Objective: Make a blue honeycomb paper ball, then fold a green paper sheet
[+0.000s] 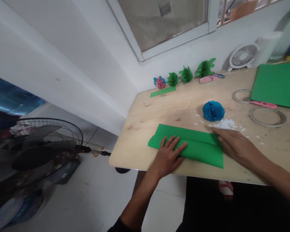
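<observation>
A sheet of green paper lies near the table's front edge, with its near part folded over toward the back. My left hand presses on the folded flap, fingers spread. At the paper's right end is my right hand, fingers stretched out and laid along the edge; its fingertips touch the paper. Just behind stands a blue pleated paper ball, with small white paper bits scattered beside it.
Along the wall stand green paper figures, a pink and blue one and a small white fan. Tape rings, pink scissors and a large green sheet lie right. A green strip is at the back left.
</observation>
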`<action>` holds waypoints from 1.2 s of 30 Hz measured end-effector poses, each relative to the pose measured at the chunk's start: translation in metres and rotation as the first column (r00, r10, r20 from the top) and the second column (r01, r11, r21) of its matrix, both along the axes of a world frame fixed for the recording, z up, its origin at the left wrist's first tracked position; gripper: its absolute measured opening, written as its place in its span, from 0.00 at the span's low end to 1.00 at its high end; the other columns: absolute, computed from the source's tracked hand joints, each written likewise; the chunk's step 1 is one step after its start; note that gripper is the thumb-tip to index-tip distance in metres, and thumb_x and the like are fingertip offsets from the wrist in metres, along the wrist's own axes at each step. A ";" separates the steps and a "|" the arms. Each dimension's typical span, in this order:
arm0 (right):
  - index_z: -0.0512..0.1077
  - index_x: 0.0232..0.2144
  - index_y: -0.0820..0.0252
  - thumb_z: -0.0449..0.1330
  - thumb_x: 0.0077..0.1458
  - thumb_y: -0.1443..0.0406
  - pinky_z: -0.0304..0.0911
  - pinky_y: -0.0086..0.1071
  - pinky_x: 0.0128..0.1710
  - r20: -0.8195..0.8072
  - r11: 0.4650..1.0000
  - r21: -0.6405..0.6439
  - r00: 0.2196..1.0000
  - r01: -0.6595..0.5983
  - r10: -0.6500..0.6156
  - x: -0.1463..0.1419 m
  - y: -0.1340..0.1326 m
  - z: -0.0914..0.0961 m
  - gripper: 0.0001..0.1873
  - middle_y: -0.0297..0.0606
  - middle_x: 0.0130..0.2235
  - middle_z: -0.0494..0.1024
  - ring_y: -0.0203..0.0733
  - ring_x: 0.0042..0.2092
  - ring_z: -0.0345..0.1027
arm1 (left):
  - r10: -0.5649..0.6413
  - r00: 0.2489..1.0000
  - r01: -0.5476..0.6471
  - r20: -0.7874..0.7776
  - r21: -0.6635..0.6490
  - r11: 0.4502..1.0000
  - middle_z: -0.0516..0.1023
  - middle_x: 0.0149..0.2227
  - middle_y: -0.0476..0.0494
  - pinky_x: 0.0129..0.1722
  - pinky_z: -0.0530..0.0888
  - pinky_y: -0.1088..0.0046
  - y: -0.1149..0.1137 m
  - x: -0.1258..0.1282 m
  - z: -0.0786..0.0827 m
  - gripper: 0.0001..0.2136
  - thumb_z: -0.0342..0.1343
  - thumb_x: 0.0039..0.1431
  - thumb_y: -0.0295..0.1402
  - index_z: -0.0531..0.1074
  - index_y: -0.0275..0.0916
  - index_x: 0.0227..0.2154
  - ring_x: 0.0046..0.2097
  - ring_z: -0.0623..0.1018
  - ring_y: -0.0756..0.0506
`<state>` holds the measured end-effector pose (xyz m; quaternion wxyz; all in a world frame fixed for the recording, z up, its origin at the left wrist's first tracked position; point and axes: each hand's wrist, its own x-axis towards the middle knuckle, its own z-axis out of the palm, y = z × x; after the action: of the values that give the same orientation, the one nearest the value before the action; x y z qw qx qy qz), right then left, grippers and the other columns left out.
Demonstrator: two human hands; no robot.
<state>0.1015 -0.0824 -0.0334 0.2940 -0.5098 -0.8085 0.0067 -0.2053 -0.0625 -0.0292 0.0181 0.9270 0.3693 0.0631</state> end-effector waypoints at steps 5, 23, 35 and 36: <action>0.72 0.54 0.65 0.45 0.70 0.58 0.74 0.44 0.44 -0.023 1.000 -0.022 0.999 0.022 -0.023 0.000 -0.007 0.007 0.24 0.48 0.48 0.81 0.49 0.46 0.78 | 0.000 1.000 0.000 -0.001 0.033 0.999 0.65 0.66 0.37 0.65 0.59 0.42 0.000 0.000 -0.002 0.25 0.51 0.67 0.43 0.61 0.47 0.65 0.68 0.62 0.34; 0.77 0.49 0.59 0.47 0.63 0.59 0.73 0.44 0.44 0.083 0.919 -0.378 0.985 -0.107 0.149 -0.043 0.069 0.002 0.23 0.45 0.48 0.82 0.52 0.46 0.78 | 0.052 0.999 -0.052 0.005 0.157 0.986 0.57 0.70 0.38 0.66 0.49 0.37 -0.004 0.005 -0.003 0.27 0.52 0.66 0.43 0.58 0.50 0.66 0.72 0.52 0.30; 0.78 0.46 0.59 0.47 0.63 0.55 0.74 0.46 0.45 -0.060 0.916 -0.380 0.992 -0.126 0.111 -0.050 0.053 -0.002 0.24 0.45 0.45 0.83 0.53 0.44 0.79 | 0.030 0.999 -0.029 -0.035 0.026 0.999 0.54 0.71 0.36 0.66 0.47 0.35 -0.001 0.005 0.000 0.37 0.50 0.63 0.56 0.49 0.47 0.70 0.72 0.50 0.30; 0.78 0.46 0.59 0.47 0.62 0.54 0.74 0.46 0.45 -0.070 0.921 -0.367 0.991 -0.132 0.114 -0.049 0.052 -0.002 0.24 0.44 0.45 0.83 0.53 0.43 0.79 | 0.029 0.999 -0.028 -0.036 0.021 0.999 0.54 0.71 0.36 0.66 0.46 0.36 0.000 0.005 0.000 0.37 0.50 0.63 0.56 0.49 0.47 0.70 0.72 0.50 0.30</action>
<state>0.0523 -0.0300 -0.0357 0.2105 -0.5040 -0.8159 0.1898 -0.2004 -0.0625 -0.0291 0.0012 0.9228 0.3820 0.0501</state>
